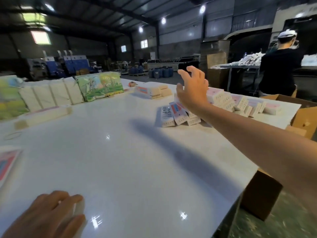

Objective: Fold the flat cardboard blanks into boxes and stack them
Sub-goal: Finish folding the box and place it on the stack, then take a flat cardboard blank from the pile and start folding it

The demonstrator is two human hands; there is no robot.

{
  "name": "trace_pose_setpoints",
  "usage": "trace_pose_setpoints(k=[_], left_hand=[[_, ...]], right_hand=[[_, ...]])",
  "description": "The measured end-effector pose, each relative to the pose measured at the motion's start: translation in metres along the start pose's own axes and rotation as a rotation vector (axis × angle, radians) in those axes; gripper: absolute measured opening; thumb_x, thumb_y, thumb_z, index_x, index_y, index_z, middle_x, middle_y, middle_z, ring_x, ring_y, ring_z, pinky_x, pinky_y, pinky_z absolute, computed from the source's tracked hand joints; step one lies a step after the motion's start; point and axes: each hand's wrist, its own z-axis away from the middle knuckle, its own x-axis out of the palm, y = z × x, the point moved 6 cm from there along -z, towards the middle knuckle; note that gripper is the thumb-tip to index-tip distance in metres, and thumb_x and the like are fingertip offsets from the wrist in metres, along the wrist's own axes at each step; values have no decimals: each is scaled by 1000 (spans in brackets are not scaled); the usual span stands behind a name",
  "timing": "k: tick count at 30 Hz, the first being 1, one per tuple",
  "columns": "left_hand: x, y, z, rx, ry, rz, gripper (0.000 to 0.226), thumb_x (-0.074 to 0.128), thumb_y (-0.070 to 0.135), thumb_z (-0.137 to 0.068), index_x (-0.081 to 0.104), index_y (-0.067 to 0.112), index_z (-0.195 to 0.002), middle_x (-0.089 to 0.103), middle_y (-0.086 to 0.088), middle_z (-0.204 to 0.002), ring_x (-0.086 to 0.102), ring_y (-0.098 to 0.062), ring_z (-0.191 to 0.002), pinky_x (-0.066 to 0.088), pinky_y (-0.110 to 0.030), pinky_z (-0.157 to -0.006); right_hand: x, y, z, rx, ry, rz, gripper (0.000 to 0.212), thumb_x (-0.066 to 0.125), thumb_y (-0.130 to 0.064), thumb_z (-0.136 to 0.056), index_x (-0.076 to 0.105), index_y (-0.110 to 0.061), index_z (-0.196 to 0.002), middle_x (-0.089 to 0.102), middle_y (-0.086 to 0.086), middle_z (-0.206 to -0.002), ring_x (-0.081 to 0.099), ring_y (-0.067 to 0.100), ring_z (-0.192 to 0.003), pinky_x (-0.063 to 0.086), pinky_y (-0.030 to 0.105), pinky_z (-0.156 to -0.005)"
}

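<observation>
My right hand (pixel 193 88) is stretched out over the far right of the white table (pixel 130 152), fingers spread, holding nothing, above a heap of folded pink-and-white boxes (pixel 178 114). More of these boxes (pixel 243 103) lie in a row behind my forearm. My left hand (pixel 51 213) rests at the near edge with its fingers curled over a small white box (pixel 78 207), mostly hidden under the hand. A flat pink-and-blue blank (pixel 6 162) lies at the left edge. A small stack of blanks (pixel 149 91) sits at the far middle.
Bundles of white blanks and green printed packs (pixel 99 86) line the far left. Open brown cartons stand at the table's right side (pixel 301 115) and near corner (pixel 260 194). A person in black (pixel 279 66) works at another table behind.
</observation>
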Motion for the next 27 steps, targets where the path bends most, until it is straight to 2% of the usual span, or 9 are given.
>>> trace_pose_setpoints(k=[1,4,6,9,18,21,23,25,27], left_hand=[[-19,-3,-8,-51,-113,14,38,33,59,-87,51,27,-98,48,9,-87,50,-19,-64,51,-39,-49],[-27,-3,-7,-114,-183,112,32,39,51,-75,58,29,-90,53,13,-86,51,-12,-78,53,-36,-58],[-27,-7,-6,-212,-297,84,48,28,55,-76,61,29,-99,53,13,-96,50,-12,-92,48,-32,-77],[-17,-12,0,-228,-322,53,54,25,56,-83,58,29,-116,53,9,-111,45,-14,-103,40,-26,-84],[-12,-17,2,-224,-246,117,39,48,44,-92,59,23,-122,56,1,-115,44,-15,-104,40,-31,-85],[-15,-23,-2,-401,-248,420,32,55,41,-89,67,19,-109,62,-1,-107,51,-17,-100,42,-29,-87],[-24,-44,-12,-567,-228,594,26,56,35,-88,69,15,-99,65,0,-99,57,-16,-91,43,-22,-77],[-37,-83,-28,-677,-187,528,16,58,35,-88,67,23,-93,64,7,-95,59,-12,-84,45,-21,-70],[-51,-134,-42,-744,-175,289,17,55,37,-88,64,26,-97,62,6,-103,59,-14,-89,50,-31,-77]], right_hand=[[3,-31,10,-87,-36,-89,41,51,-20,-93,49,-22,-134,40,4,-144,30,24,-134,27,45,-109],[22,-117,69,-369,-291,-284,31,53,-19,-93,62,-19,-122,55,4,-131,42,25,-124,35,42,-103],[40,-161,119,-543,-515,-291,29,51,-22,-94,64,-20,-120,59,2,-127,47,23,-120,38,37,-100],[63,-198,181,-706,-710,-201,29,48,-25,-93,65,-22,-117,60,1,-124,49,23,-115,40,33,-95],[79,-201,219,-668,-754,-335,21,51,-20,-93,70,-15,-101,49,-8,-92,50,23,-95,41,32,-80],[79,-199,219,-661,-749,-341,19,53,-18,-93,70,-15,-102,56,-5,-98,51,23,-98,41,32,-82],[79,-198,220,-657,-756,-341,21,52,-20,-94,69,-17,-105,60,-2,-107,51,22,-101,42,32,-85],[79,-198,219,-655,-756,-349,21,52,-21,-95,70,-17,-105,61,-1,-109,52,23,-104,42,32,-87],[80,-197,219,-640,-761,-372,22,52,-21,-95,70,-17,-106,62,-1,-112,53,22,-106,42,31,-89]])
